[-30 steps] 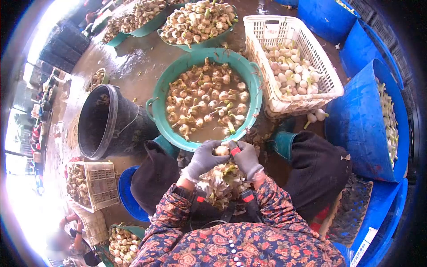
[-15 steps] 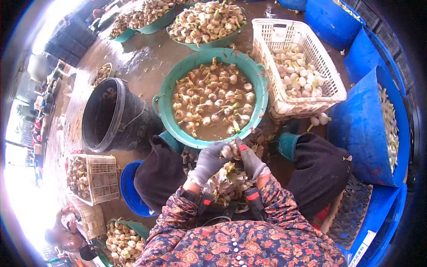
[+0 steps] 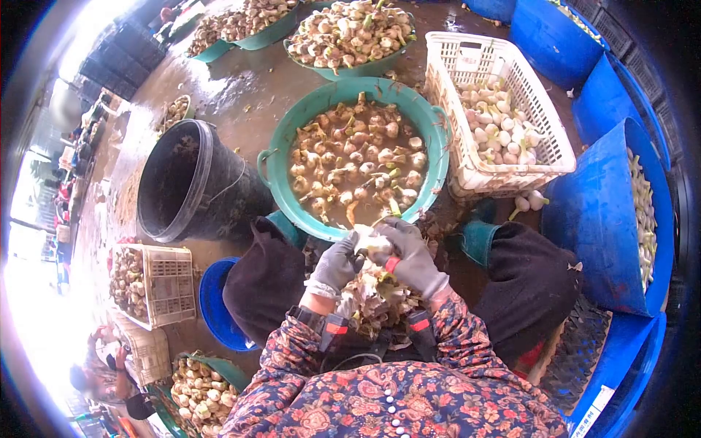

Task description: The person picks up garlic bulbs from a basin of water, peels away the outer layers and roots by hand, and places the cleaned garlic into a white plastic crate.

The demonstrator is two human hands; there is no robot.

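Both hands wear grey gloves and meet just below the near rim of a green tub (image 3: 274, 139). My left hand (image 3: 334, 264) is closed around one side of a white garlic bulb (image 3: 372, 244). My right hand (image 3: 410, 252), with red at a finger, wraps the bulb's other side, its stem pointing towards the tub. Brown water with many garlic bulbs (image 3: 355, 157) fills the tub. Loose papery skins (image 3: 378, 296) are heaped below my hands, between the knees.
A white crate (image 3: 504, 169) of peeled bulbs stands right of the tub, near a blue barrel (image 3: 595, 212). Left are a black bucket (image 3: 193, 182), a blue bucket (image 3: 219, 306) and a crate of bulbs (image 3: 169, 281). Another person (image 3: 109, 365) is at lower left.
My right hand has turned inward over the bulb, which now shows whiter between the gloves. The view has shifted slightly, so the tub and crates appear further right.
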